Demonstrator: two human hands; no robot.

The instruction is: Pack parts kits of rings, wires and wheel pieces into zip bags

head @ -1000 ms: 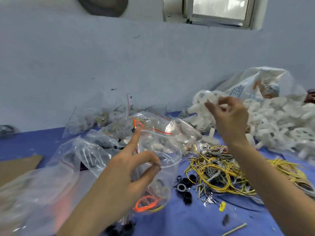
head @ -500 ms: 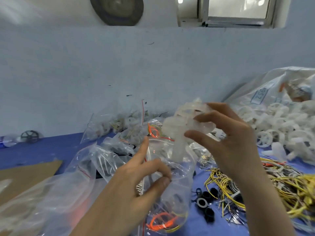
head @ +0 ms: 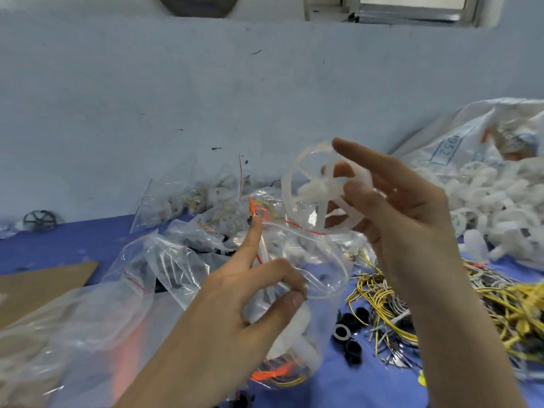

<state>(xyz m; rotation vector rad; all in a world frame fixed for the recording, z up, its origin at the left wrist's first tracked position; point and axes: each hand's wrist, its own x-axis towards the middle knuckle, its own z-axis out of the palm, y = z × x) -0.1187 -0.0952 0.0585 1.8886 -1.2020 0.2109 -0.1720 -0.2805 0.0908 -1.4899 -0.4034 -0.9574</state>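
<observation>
Counter [head: 88, 240] covered in blue. Brown cardboard sheet [head: 44, 284] lies flat on it at the left edge. Pale wall [head: 206, 98] behind shows scattered dark marks. Window frame [head: 412, 10] at top right. Dark round object [head: 197, 5] at top, cut off by the picture edge.

Two hands: the left hand [head: 235, 307] at 6 o'clock and the right hand [head: 412, 219] at 3 o'clock. One white wheel [head: 312, 188] is in the right hand, and one open zip bag [head: 323, 275] in the left. Four black rings [head: 341, 332] lie on the table [head: 88, 240] at 5 o'clock. There is one dark wheel [head: 39, 220] at 9 o'clock, one sheet of cardboard [head: 44, 278] at 8 o'clock and one big sack [head: 456, 136] at 2 o'clock. The wheel pieces [head: 485, 201] at 3 o'clock and the wires [head: 441, 304] at 4 o'clock are heaped too thickly to count. Several packed bags [head: 176, 201] overlap at 9 o'clock, so their number is unclear.
</observation>
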